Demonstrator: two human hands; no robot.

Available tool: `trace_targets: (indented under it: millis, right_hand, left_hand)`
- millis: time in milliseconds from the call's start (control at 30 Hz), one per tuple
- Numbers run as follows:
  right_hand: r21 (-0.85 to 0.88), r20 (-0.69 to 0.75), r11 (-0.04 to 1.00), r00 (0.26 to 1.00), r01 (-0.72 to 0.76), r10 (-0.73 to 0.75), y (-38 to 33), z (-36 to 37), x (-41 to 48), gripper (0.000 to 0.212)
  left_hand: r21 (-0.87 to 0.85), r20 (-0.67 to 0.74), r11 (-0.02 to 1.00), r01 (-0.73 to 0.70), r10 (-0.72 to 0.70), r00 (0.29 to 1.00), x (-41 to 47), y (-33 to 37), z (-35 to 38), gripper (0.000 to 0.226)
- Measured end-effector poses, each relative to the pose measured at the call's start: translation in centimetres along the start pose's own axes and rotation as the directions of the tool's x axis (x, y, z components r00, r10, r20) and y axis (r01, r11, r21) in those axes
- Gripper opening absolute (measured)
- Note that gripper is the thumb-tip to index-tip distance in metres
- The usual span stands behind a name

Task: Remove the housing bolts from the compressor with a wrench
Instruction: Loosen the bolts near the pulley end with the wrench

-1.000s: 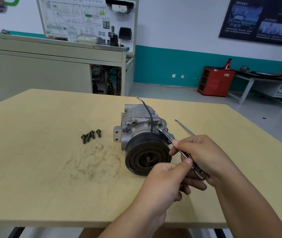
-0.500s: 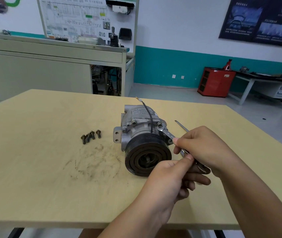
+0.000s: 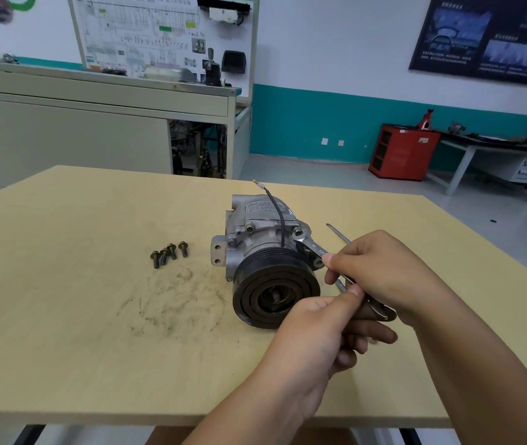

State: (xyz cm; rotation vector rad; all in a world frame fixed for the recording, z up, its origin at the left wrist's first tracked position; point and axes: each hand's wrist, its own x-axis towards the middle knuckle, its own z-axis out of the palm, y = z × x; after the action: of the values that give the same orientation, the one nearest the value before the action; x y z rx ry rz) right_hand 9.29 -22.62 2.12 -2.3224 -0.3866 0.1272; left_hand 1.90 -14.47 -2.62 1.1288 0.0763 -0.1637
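Both hands are closed on the wrench. The right hand curls round its shank, and the left hand, just below at seven o'clock, pinches the shank with its thumb on top and its fingers tucked beneath. The wrench runs up toward ten o'clock, its open end seated on a bolt on top of the compressor. The compressor lies on the table with its black pulley facing the person and touching the left hand. Four loose bolts lie at nine o'clock from it. A screwdriver lies at three o'clock.
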Motion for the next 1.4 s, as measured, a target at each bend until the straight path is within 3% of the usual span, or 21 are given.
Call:
trace_targets:
  millis: [367, 967, 1067, 1200, 1400]
  right_hand:
    - [-0.027, 0.003, 1.000, 1.000, -0.005, 0.005, 0.0, 0.0, 0.0, 0.032]
    - [-0.098, 0.026, 0.995, 1.000, 0.011, -0.009, -0.8, -0.4, 0.2, 0.029]
    - [-0.009, 0.047, 1.000, 0.998, -0.028, 0.028, -0.9, -0.1, 0.2, 0.027]
    - [0.173, 0.149, 0.976, 0.984, -0.128, 0.103, -0.7, 0.0, 0.3, 0.026]
    - [0.602, 0.417, 0.712, 0.903, -0.361, 0.105, 1.5, 0.4, 0.1, 0.027]
  left_hand:
    - [-0.034, 0.008, 0.999, 0.004, -0.003, 1.000, -0.1, -0.1, 0.0, 0.047]
    - [-0.157, -0.059, 0.987, 0.028, -0.037, 0.998, 0.1, -0.1, 0.6, 0.040]
    - [-0.282, -0.070, 0.959, 0.043, -0.066, 0.995, 0.0, -0.1, 0.8, 0.026]
    - [-0.389, -0.044, 0.919, 0.057, -0.081, 0.996, 0.1, -0.1, 0.8, 0.024]
    - [-0.437, 0.026, 0.897, 0.061, -0.055, 0.998, -0.2, 0.4, 0.7, 0.014]
